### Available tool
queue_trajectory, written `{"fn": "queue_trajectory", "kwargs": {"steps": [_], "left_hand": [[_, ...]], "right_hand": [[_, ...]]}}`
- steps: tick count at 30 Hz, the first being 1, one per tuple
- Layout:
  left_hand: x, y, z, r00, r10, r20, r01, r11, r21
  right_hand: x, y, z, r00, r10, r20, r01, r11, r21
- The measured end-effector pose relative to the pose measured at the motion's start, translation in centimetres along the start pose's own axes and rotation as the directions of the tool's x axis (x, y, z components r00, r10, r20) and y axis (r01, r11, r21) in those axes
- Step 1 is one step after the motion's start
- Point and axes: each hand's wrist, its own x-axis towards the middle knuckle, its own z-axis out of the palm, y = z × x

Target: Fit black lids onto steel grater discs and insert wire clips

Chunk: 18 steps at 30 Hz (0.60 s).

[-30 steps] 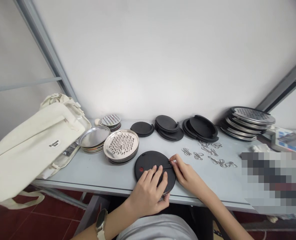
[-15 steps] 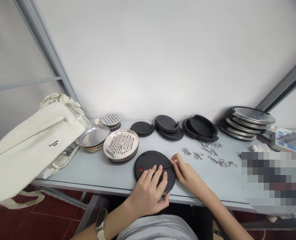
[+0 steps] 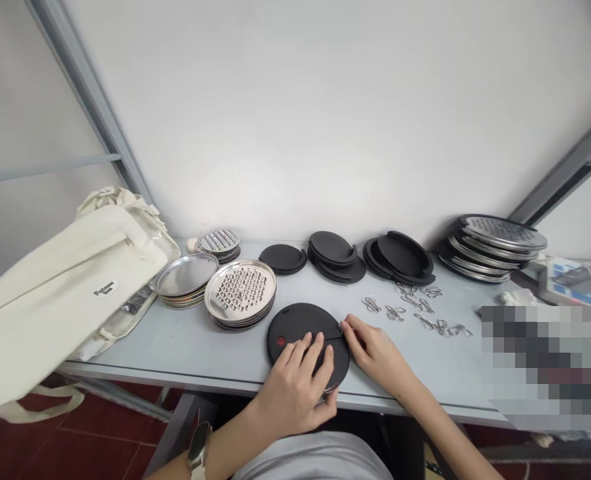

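A flat round black disc (image 3: 295, 327) with a red dot and a thin slit lies at the table's front edge. My left hand (image 3: 295, 383) is spread over its lower part, fingers on top and thumb curled under the rim. My right hand (image 3: 375, 353) pinches the disc's right rim at the slit's end, and a small metal bit (image 3: 342, 327) shows at the fingertips. Several wire clips (image 3: 415, 310) lie just beyond my right hand. A stack of perforated steel plates (image 3: 240, 291) stands just beyond my left hand.
Stacks of black discs (image 3: 335, 257) and steel plates (image 3: 492, 243) line the wall. A cream canvas bag (image 3: 60, 287) lies over the table's left end. A blurred patch (image 3: 548, 367) hides the front right.
The whole view has shifted slightly. Both hands stay on the disc in nearly the same grip.
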Motion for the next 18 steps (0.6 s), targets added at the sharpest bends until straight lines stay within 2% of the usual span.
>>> {"fn": "queue_trajectory", "kwargs": {"steps": [18], "left_hand": [[0.04,0.10,-0.23,1.000,-0.003,0.002,0.003,0.999,0.033]], "right_hand": [[0.01,0.38,0.15,1.000,0.008,0.020,-0.008,1.000,-0.025]]}}
